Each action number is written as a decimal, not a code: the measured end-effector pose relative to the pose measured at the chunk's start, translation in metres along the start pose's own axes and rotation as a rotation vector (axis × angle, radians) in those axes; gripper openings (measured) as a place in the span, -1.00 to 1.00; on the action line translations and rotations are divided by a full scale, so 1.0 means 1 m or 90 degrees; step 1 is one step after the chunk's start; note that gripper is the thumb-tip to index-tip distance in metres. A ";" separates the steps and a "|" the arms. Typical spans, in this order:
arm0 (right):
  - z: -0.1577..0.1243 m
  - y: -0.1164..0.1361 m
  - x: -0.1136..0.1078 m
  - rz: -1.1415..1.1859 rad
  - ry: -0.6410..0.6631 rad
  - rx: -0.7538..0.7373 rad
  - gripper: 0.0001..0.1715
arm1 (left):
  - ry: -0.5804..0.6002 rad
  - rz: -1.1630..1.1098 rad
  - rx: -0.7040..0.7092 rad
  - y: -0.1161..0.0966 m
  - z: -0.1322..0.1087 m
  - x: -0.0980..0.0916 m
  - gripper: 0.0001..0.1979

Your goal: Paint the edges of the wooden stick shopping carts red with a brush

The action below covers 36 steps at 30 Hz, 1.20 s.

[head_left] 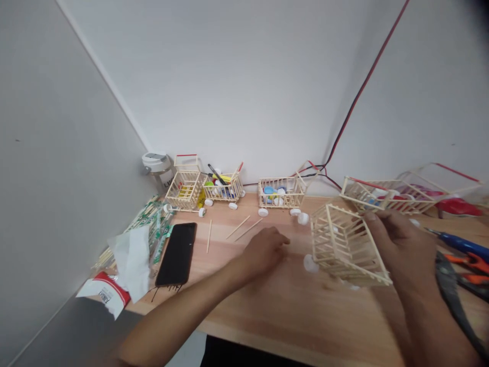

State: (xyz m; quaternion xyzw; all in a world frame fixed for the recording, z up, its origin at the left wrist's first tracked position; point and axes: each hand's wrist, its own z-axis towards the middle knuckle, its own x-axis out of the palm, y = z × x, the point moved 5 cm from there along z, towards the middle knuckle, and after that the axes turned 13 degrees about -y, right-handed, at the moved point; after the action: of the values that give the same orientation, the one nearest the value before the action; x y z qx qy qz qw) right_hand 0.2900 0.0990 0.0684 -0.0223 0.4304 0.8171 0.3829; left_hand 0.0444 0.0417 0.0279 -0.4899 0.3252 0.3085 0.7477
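Wooden tabletop (305,326), black smartphone (177,254) lying flat toward its left end: crumpled tissue (133,262) just left of the phone, loose toothpicks (237,227) right of it, small craft-stick carts (281,192) on white wheels beyond it.

Corner of a room: plain pale-grey walls (244,86) meet behind a light wooden table (317,326) under even, diffuse light. A red-and-black cable (367,86) runs down the right wall toward the table's back edge; a white device (156,168) stands at the back left corner.
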 end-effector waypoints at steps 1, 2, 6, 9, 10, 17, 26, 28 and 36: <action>0.000 0.000 -0.001 0.001 -0.001 0.001 -0.54 | 0.021 0.027 0.033 -0.004 -0.002 0.006 -0.82; 0.001 0.000 -0.001 0.001 -0.001 0.001 -0.54 | 0.036 0.052 0.054 -0.006 -0.003 0.011 -0.87; 0.000 0.006 -0.001 -0.012 0.006 -0.013 -0.54 | 0.050 0.119 0.086 -0.011 -0.008 0.020 -0.91; 0.000 0.012 -0.001 -0.024 0.012 -0.028 -0.54 | 0.061 0.136 0.094 -0.014 -0.011 0.023 -0.91; 0.000 0.013 -0.001 -0.028 0.013 -0.031 -0.54 | 0.063 0.139 0.096 -0.015 -0.013 0.024 -0.90; -0.001 0.012 0.000 -0.038 0.008 -0.050 -0.58 | -0.016 0.002 0.060 -0.017 -0.039 -0.015 -0.78; -0.003 0.014 0.001 -0.064 0.020 -0.064 -0.56 | -0.651 -0.081 -0.300 0.030 -0.154 -0.219 -0.94; -0.005 0.018 0.003 -0.070 0.019 -0.083 -0.53 | -0.794 -0.115 -0.370 0.040 -0.192 -0.239 -0.86; -0.020 0.035 0.020 -0.025 0.114 -0.119 -0.48 | -1.004 -0.186 -0.502 0.080 -0.293 -0.240 -0.78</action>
State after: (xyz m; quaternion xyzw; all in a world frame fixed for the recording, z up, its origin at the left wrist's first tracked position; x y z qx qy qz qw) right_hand 0.2478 0.0849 0.0722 -0.1392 0.3844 0.8408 0.3549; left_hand -0.2150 -0.2394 0.0844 -0.3933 -0.4788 0.5470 0.5629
